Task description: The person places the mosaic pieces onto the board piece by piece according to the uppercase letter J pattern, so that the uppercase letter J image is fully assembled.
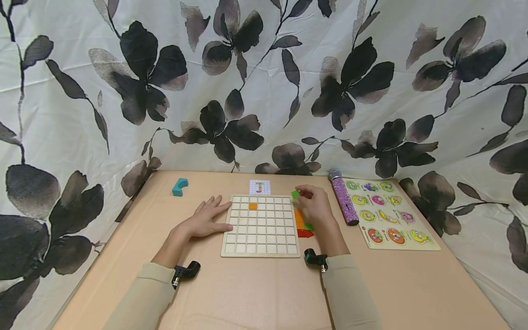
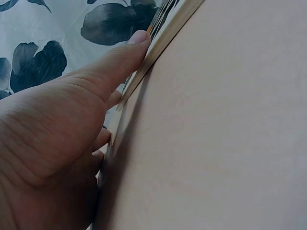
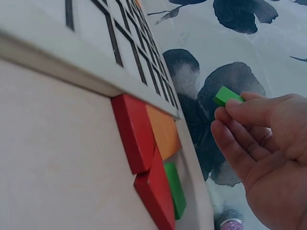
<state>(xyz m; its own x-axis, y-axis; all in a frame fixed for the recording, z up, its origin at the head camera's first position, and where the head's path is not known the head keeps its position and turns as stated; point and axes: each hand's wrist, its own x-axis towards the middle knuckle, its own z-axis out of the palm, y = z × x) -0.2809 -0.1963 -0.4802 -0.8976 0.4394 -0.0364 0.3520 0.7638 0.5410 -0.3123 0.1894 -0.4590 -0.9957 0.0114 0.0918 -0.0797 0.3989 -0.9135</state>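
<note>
my right hand (image 1: 316, 208) pinches one small, straight-edged, bright green block (image 3: 226, 96) between thumb and fingertips, near the far right corner of the white-celled board (image 1: 261, 255). my left hand (image 1: 205, 219), fingers spread, touches its left edge. the right wrist view separates two red blocks (image 3: 132, 136); only the head view shows one teal block (image 1: 178, 187).

— Of which material is your board (image 1: 260, 255)?
— It looks like pale wood, smooth and matt. My green block (image 3: 228, 96) seems painted wood, smooth also, with only small shine.
— And the other things?
— My table (image 1: 247, 293) has a smooth, wood-look surface. The backdrop (image 1: 165, 23) is cloth, with light wrinkles. The microphone (image 1: 344, 199) is glittery, rough-looking; its head (image 1: 334, 173) seems metal mesh. My right sleeve (image 1: 356, 293) is matt cloth.
</note>
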